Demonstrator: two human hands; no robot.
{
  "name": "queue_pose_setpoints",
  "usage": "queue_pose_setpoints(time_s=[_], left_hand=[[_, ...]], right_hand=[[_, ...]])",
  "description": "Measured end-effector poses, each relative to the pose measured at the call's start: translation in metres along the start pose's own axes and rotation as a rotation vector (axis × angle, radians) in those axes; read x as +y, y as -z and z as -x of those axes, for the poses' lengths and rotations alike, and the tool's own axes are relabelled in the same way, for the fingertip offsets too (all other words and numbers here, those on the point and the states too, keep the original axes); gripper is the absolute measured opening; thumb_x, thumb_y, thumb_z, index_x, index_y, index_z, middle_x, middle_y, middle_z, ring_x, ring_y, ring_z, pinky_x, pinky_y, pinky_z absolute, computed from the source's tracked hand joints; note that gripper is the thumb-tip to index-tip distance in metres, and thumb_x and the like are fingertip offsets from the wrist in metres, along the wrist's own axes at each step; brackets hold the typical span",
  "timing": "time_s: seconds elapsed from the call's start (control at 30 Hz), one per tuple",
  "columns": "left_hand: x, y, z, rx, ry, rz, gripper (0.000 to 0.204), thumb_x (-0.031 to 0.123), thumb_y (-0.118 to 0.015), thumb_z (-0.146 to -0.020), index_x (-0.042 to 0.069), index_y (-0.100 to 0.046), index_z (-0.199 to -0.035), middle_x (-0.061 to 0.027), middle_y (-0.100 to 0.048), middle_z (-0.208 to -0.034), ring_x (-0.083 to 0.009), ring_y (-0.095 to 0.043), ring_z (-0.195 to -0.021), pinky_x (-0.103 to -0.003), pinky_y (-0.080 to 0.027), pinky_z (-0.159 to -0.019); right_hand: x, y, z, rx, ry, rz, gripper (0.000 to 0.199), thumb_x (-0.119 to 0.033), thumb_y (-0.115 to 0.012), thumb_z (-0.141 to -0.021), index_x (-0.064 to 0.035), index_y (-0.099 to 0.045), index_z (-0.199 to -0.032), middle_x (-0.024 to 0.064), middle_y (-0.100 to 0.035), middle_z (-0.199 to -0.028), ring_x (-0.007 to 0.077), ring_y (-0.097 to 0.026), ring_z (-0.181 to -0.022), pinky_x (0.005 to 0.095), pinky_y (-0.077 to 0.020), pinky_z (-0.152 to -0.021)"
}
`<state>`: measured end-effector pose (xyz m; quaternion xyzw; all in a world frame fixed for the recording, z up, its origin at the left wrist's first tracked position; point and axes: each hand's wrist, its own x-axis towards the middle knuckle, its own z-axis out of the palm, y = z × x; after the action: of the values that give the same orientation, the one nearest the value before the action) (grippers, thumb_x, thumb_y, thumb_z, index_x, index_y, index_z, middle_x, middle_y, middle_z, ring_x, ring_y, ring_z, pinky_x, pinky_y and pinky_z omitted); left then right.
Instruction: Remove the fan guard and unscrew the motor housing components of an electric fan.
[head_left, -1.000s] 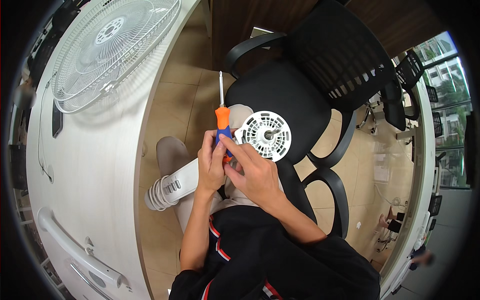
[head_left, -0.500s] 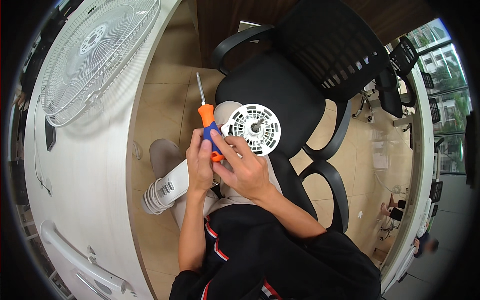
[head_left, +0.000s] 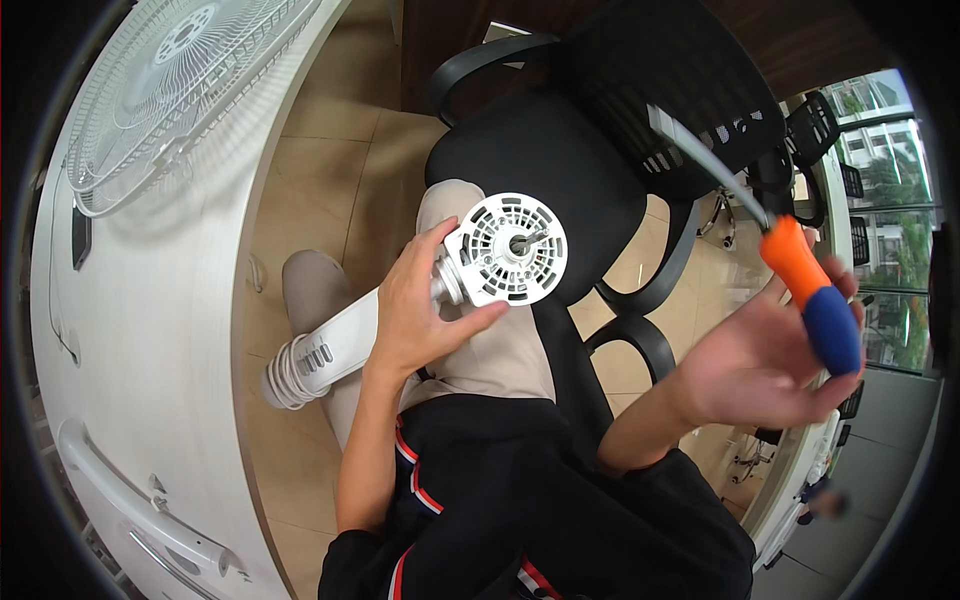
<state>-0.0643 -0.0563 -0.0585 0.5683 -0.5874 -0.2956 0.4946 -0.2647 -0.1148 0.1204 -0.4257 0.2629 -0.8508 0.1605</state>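
Note:
A white, round, slotted fan motor housing [head_left: 492, 262] faces up above my lap, a metal shaft standing out of its middle. My left hand [head_left: 408, 312] grips it from the left side, thumb along the lower rim and fingers behind the upper edge. From the housing a white fan column [head_left: 352, 338] slants down left across my leg, with a white cord [head_left: 287, 377] wound round its far end. Raised at the right, my right hand [head_left: 740, 362] holds a screwdriver [head_left: 797, 270] by its orange and blue handle, the metal shank pointing up left.
On the white table [head_left: 190, 330] at left lie a white wire fan grille [head_left: 160, 110], a dark flat object [head_left: 83, 238] and a curved white part [head_left: 140, 510]. A black office chair [head_left: 540, 160] stands ahead of me. Another table [head_left: 800, 440] runs along the right.
My right hand has swung away to the right and up, taking the screwdriver with it. My left hand has left the screwdriver and taken hold of the motor housing.

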Motion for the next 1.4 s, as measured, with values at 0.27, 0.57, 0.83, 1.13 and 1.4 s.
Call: queue_pose_setpoints(time_s=[0.27, 0.57, 0.83, 1.13, 1.4], left_hand=[[-0.008, -0.008, 0.001, 0.011, -0.013, -0.201, 0.107, 0.042, -0.098, -0.059, 0.006, -0.050, -0.148, -0.0138, -0.075, -0.111, -0.0314, -0.068, -0.083, -0.041, -0.053, -0.084], [-0.007, -0.010, 0.000, 0.045, -0.038, -0.174, 0.101, 0.038, -0.099, -0.059, 0.008, -0.052, -0.145, -0.0117, -0.075, -0.111, -0.0304, -0.068, -0.081, -0.040, -0.052, -0.081], [-0.006, -0.008, 0.003, 0.034, 0.017, -0.195, 0.101, 0.038, -0.099, -0.058, 0.009, -0.053, -0.144, -0.0121, -0.075, -0.112, -0.0308, -0.067, -0.081, -0.041, -0.053, -0.081], [-0.007, -0.008, 0.001, 0.034, 0.028, -0.178, 0.099, 0.038, -0.098, -0.060, 0.008, -0.054, -0.144, -0.0146, -0.074, -0.112, -0.0315, -0.067, -0.082, -0.041, -0.052, -0.082], [-0.007, -0.009, 0.002, 0.038, 0.034, -0.191, 0.100, 0.039, -0.098, -0.060, 0.008, -0.054, -0.144, -0.0142, -0.075, -0.107, -0.0307, -0.067, -0.083, -0.041, -0.052, -0.082]], right_hand=[[0.016, 0.031, -0.003, -0.537, -0.723, -0.458, 0.057, -0.061, -0.044, -0.104, -0.0083, -0.054, -0.083, 0.0031, -0.049, -0.063, 0.0127, -0.035, -0.040, 0.0258, -0.0271, -0.033], [0.055, 0.004, 0.021, -0.593, -0.779, -0.390, 0.061, -0.058, -0.031, -0.104, -0.0075, -0.048, -0.075, 0.0075, -0.044, -0.054, 0.0139, -0.030, -0.043, 0.0290, -0.0294, -0.042], [0.088, -0.006, 0.035, -0.588, -0.778, -0.252, 0.052, -0.048, -0.036, -0.101, -0.0061, -0.049, -0.073, 0.0088, -0.047, -0.054, 0.0133, -0.036, -0.044, 0.0277, -0.0306, -0.042], [0.102, -0.006, 0.023, -0.888, -0.759, -0.281, 0.048, -0.047, -0.035, -0.099, -0.0090, -0.046, -0.072, 0.0056, -0.042, -0.053, 0.0131, -0.031, -0.042, 0.0288, -0.0291, -0.040], [0.088, -0.045, 0.036, -0.643, -0.687, 0.056, 0.038, -0.031, -0.047, -0.103, 0.0005, -0.061, -0.087, 0.0117, -0.063, -0.075, 0.0133, -0.053, -0.055, 0.0256, -0.0440, -0.054]])
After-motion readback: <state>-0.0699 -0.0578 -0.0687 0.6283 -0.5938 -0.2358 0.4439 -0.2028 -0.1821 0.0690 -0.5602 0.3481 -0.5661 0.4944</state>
